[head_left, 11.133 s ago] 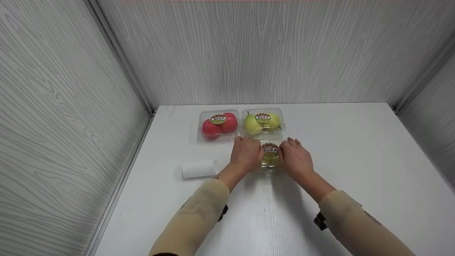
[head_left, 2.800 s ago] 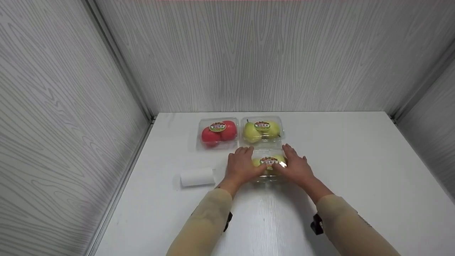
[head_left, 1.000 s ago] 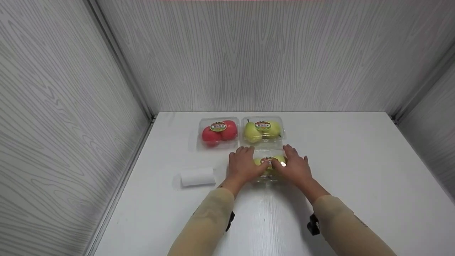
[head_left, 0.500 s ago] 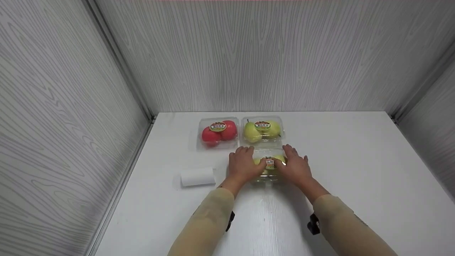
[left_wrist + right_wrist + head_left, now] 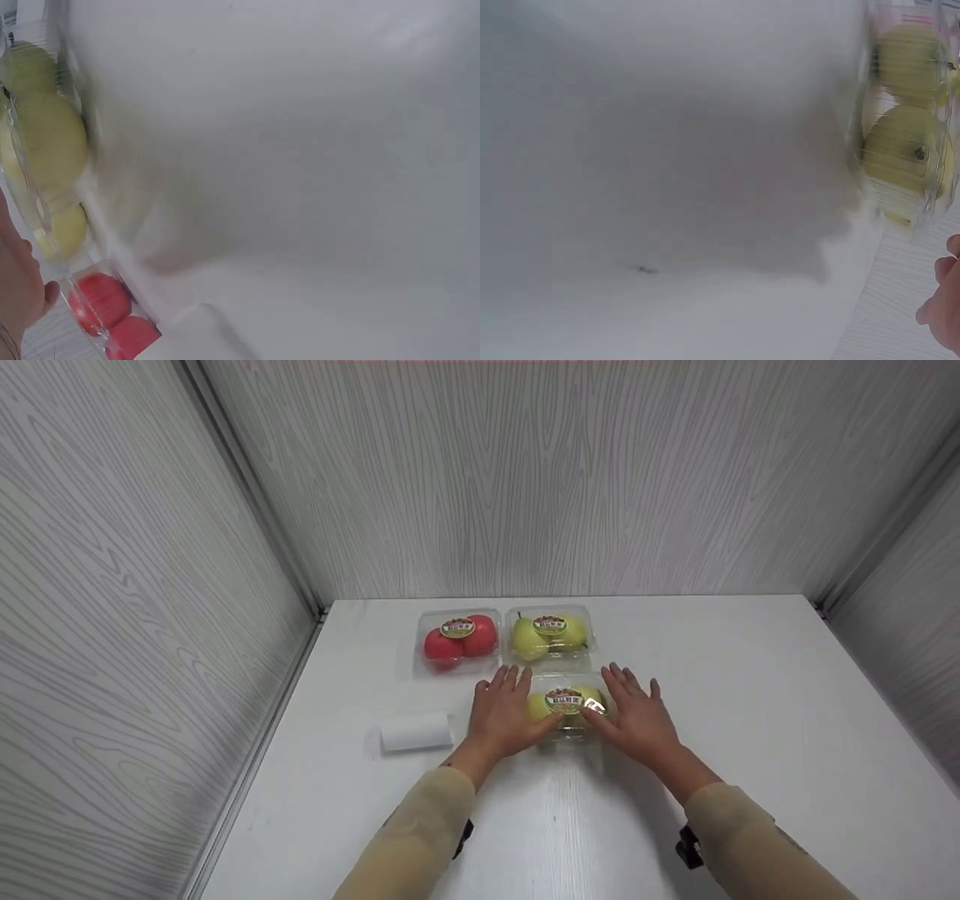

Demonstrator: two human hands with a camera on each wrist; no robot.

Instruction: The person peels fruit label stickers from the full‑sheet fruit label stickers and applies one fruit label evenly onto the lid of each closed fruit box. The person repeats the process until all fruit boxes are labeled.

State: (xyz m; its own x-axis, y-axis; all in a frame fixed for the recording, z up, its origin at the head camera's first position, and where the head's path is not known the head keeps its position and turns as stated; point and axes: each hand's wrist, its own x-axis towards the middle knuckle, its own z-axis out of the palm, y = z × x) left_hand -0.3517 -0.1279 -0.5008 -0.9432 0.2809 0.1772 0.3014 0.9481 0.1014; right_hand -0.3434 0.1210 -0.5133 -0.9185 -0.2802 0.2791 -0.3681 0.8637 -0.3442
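We are flanking the near pear box, left hand and right hand splayed wide, thumbs touching it; its round label is reading illegibly.

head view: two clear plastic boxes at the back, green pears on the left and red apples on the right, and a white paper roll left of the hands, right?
Not quite. The head view shows the clear plastic box of red apples on the left and the clear plastic box of green pears on the right. The white paper roll does lie left of the hands.
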